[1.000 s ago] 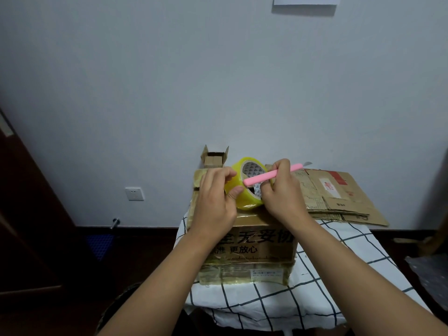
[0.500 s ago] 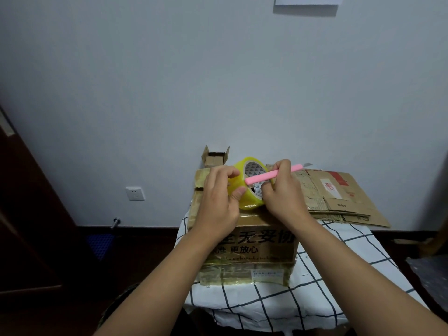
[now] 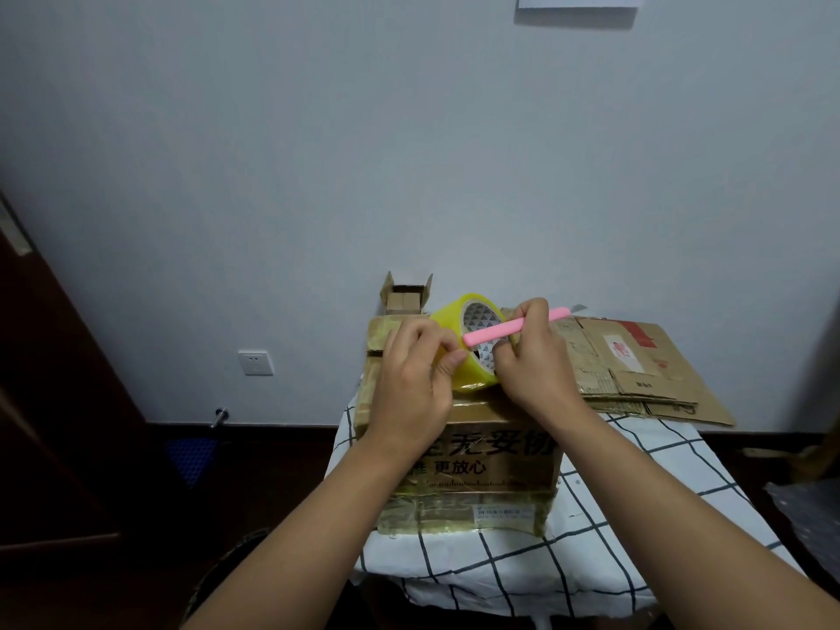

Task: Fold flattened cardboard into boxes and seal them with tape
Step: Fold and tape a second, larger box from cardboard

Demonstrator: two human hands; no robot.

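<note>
Assembled cardboard box [image 3: 459, 466] sits centre-low in frame on a table w/ white black-grid cloth [image 3: 636, 507]; printed characters on its near face, tape bands along lower edge.

Yellow tape roll [image 3: 468, 352] stands tilted on box top, centre of frame, patterned core facing camera.

Left hand [image 3: 416, 384]: fingers curled, thumb + index pinching at roll's near-left rim, probably on the loose tape end, but too small to confirm.

Right hand [image 3: 532, 356]: clamped round a pink utility knife [image 3: 513, 327], which lies across the roll's opening, slanting up to the right; lower fingers touch roll's right side. Blade end hidden by hand.

Flattened cardboard stack [image 3: 636, 370] at right of box, on the table, red-marked label on top sheet.

Small open carton [image 3: 406, 297] behind box, flaps up, against wall.

Wall socket [image 3: 256, 362] left of centre. Paper sheet [image 3: 577, 1] at top edge.
</note>
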